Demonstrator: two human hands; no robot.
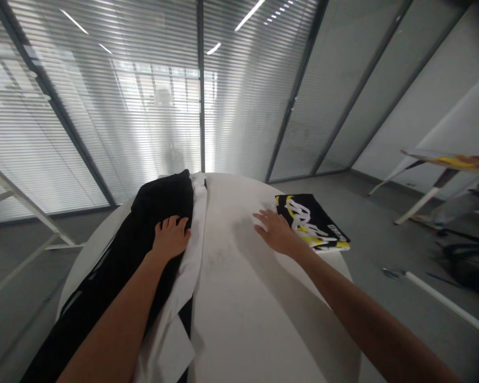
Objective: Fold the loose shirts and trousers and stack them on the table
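A long black garment with a white strip [139,250] lies lengthwise over the left half of the white table [239,298]. My left hand [171,236] rests on its black cloth near the white edge, fingers spread and holding nothing. On the right, my right hand [275,231] is over the tabletop with its fingers apart, beside a folded black cloth item [311,221] with white and yellow print. The hand overlaps the near left corner of that folded item; whether it touches it I cannot tell.
Glass partitions with blinds [159,106] stand behind the table. At the left is a white metal frame [27,207]. Another table [455,162] with yellow and brownish things stands at the right. A white pole [447,303] and a dark bag-like heap [471,260] are on the floor.
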